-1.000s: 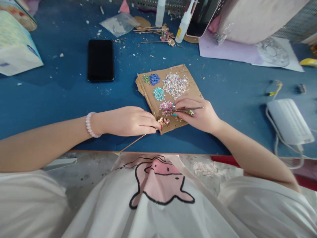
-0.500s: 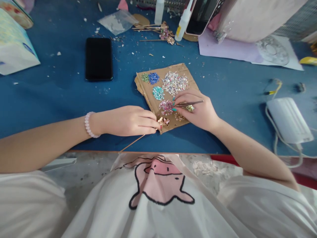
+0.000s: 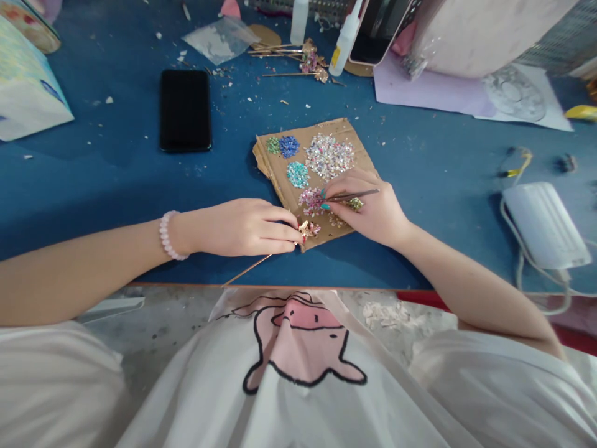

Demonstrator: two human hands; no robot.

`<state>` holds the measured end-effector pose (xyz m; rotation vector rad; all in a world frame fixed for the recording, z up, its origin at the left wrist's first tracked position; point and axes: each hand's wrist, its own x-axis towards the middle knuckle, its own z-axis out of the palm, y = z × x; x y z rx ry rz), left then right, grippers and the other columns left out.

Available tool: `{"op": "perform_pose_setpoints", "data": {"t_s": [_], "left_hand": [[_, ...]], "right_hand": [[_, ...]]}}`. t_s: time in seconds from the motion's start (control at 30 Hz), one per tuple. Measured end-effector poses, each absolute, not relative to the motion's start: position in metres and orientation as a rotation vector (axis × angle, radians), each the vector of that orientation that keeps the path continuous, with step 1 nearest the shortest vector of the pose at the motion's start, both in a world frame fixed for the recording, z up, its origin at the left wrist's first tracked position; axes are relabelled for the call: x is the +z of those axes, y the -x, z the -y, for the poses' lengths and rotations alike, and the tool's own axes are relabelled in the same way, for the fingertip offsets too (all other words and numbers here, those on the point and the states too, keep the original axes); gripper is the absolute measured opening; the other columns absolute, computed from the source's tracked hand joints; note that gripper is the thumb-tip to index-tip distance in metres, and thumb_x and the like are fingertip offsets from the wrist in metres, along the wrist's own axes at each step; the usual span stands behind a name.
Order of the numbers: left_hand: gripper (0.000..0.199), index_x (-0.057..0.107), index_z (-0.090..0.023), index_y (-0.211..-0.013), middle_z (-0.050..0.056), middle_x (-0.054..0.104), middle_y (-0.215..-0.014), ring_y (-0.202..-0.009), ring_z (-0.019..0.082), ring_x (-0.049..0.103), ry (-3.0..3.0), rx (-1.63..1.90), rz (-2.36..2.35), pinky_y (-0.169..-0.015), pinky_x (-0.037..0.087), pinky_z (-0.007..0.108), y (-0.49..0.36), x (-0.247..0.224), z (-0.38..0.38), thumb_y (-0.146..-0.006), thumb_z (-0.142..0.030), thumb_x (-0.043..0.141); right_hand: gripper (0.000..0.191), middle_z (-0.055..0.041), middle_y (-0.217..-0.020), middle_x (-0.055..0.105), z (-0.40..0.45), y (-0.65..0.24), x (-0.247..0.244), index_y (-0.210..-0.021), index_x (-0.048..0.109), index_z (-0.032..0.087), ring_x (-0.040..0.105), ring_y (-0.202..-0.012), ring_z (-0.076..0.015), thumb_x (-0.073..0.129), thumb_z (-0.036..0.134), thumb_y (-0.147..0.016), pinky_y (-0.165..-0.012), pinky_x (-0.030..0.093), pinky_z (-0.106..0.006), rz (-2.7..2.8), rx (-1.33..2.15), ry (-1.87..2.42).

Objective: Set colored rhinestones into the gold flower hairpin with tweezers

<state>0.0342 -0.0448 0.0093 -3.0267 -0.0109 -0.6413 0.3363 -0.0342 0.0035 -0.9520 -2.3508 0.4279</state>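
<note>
My left hand (image 3: 252,229) is closed on a gold hairpin (image 3: 247,270), whose stick slants down to the table's front edge. Its flower end (image 3: 308,229) rests over the lower left corner of a cardboard piece (image 3: 291,200). With my right hand (image 3: 368,205) I pinch dark tweezers (image 3: 357,195), their tips at the pink rhinestones (image 3: 311,200). On the same cardboard lie heaps of clear rhinestones (image 3: 329,154), turquoise ones (image 3: 297,175), blue ones (image 3: 289,146) and green ones (image 3: 273,145). My right hand partly covers a yellow-green heap.
A black phone-like device (image 3: 185,111) lies left of the cardboard. Behind are more gold hairpins (image 3: 310,59), a glue bottle (image 3: 344,43), a plastic bag (image 3: 220,40) and a phone (image 3: 380,28). A white adapter (image 3: 543,225) with cables is at right, a tissue pack (image 3: 30,87) at left.
My right hand and the tweezers have shifted slightly left over the pink rhinestones. My left hand still holds the hairpin in nearly the same place.
</note>
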Motion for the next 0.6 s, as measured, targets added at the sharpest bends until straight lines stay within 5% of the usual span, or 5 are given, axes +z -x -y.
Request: {"op": "perform_pose_setpoints", "data": {"t_s": [0.6], "left_hand": [[0.039, 0.082, -0.016, -0.118, 0.005, 0.083, -0.133, -0.122, 0.020, 0.080, 3.047, -0.615, 0.008, -0.082, 0.058, 0.032, -0.0317, 0.0100, 0.0437, -0.116, -0.015, 0.043]], "right_hand": [[0.007, -0.0065, -0.102, 0.081, 0.0348, -0.3407, 0.0053, -0.098, 0.074, 0.024, 0.076, -0.099, -0.0260, 0.067, 0.025, -0.100, -0.092, 0.057, -0.045, 2.360, 0.460, 0.925]]}}
